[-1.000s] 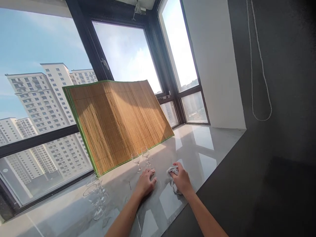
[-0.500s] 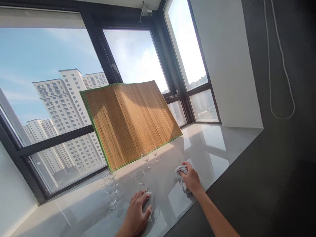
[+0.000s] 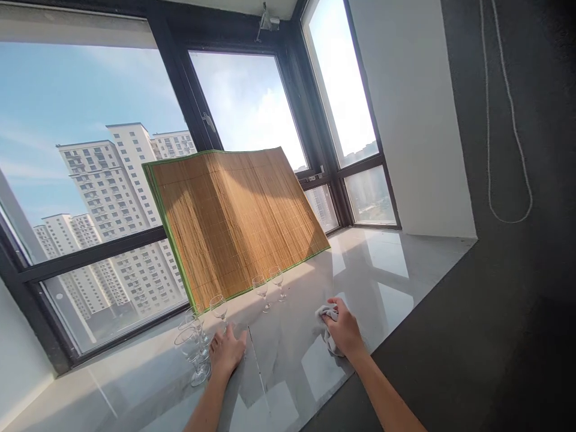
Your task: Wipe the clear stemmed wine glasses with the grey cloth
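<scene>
Clock from L hand (image 3: 228, 351): glass cluster (image 3: 198, 376) blocks 9, close; single glass (image 3: 219, 307) at 12, by fingertips; glass pair (image 3: 260, 286) at 1; bamboo mat (image 3: 238, 222) walls off behind, approx. 12. Free lane on sill (image 3: 288, 342) twd 3, til R hand (image 3: 344, 330) w/ cloth (image 3: 330, 343).

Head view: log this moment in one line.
left hand: at stemmed glass, grip unclear | right hand: holding gray cloth | glass cluster: beside left hand | bamboo mat: in front of window

Bright daylight through windows (image 3: 247, 102) | reflected glare on glossy sill (image 3: 355, 270) | shadow bands across mat (image 3: 238, 222) | lower right near-black
</scene>
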`<state>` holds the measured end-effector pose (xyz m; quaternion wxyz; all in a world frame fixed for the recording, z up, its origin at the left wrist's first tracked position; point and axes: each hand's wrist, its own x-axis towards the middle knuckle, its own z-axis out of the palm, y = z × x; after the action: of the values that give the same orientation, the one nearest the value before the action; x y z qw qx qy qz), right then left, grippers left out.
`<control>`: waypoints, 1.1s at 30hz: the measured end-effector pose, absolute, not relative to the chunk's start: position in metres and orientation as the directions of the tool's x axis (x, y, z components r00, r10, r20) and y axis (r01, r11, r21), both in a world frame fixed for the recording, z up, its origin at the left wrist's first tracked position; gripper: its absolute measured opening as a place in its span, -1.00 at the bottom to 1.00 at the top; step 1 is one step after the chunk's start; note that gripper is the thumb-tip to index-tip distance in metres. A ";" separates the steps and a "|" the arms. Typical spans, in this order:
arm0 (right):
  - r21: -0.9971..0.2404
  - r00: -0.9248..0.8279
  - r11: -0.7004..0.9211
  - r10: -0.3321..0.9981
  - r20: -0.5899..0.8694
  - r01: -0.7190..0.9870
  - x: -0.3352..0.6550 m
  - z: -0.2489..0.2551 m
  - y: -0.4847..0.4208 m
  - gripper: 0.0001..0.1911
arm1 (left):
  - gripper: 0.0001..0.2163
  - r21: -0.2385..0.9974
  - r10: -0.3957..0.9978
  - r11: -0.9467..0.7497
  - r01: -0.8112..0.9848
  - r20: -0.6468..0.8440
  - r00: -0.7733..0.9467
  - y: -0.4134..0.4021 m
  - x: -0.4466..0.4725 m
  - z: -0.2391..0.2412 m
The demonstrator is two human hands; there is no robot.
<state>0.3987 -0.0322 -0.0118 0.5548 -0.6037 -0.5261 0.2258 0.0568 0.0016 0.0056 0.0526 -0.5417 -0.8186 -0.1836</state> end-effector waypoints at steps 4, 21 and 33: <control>-0.910 0.324 0.159 0.899 0.294 0.384 0.397 -0.005 -0.035 -0.65 | -0.61 0.230 0.898 0.128 0.965 0.387 -0.211 -0.008 0.072 0.005; -0.900 0.331 0.155 0.894 0.304 0.407 0.401 -0.015 -0.028 -0.62 | -0.49 0.221 0.932 -0.341 0.914 0.207 0.298 0.009 0.123 0.014; -0.902 0.344 0.169 0.884 0.317 0.397 0.402 -0.017 -0.031 -0.64 | -0.50 0.260 0.963 -0.227 0.938 0.201 0.178 -0.080 0.093 0.007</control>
<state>0.4017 -0.0307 -0.0166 0.5523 -0.6057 -0.5287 0.2201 0.0926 -0.0798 0.0067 -0.0384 -0.7664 -0.6204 -0.1622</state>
